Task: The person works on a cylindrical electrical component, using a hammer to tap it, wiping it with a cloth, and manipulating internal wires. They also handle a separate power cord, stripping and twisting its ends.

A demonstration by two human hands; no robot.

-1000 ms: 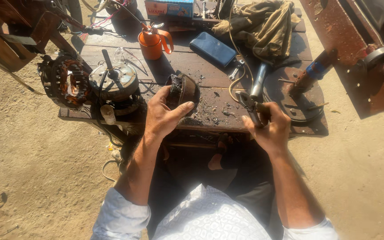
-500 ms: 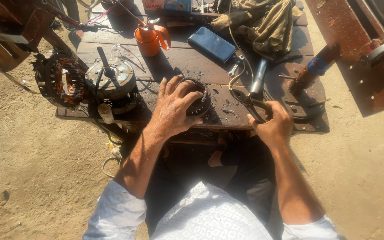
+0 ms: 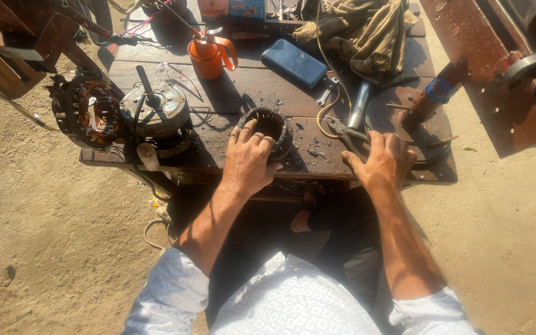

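The left hand [image 3: 247, 160] lay cupped over the near rim of a dark ring-shaped motor stator [image 3: 268, 128], fingers curled onto its top edge, on the low wooden workbench [image 3: 243, 87]. The right hand [image 3: 384, 160] rested flat, fingers released, touching the pliers [image 3: 347, 131] beside it. The stator looked heavy, rigid and gritty, unlikely to slip; its outer iron rim seemed the safest hold, since any windings inside would be delicate

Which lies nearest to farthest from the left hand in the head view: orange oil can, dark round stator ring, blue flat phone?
1. Dark round stator ring, under the left hand.
2. Orange oil can, up-left.
3. Blue flat phone, up-right, roughly as far; too close to call.
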